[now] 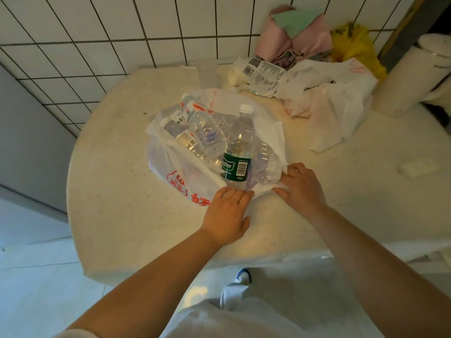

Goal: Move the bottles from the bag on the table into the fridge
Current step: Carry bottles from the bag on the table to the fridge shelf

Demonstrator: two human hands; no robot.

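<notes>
Spreading the bag mouth, both hands working the near rim. Left hand point(227, 211) fingers are lying flat-ish, tips pressing the plastic edge; right hand point(301, 186) fingers are curling, pinching a fold of the bag point(175, 184). No bottle gripped yet, so prob still the opening step. Bag is sitting mid-table point(117, 191), bottles inside, lying down. Green-label bottle point(238, 152) is nearest: long axis running away from the person, cap pointing far side. Next: free one hand, grab it round the body. Fridge not in view.

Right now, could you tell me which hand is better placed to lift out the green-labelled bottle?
Probably the left hand: it lies just below the green-labelled bottle, while the right hand holds the bag edge.
</notes>
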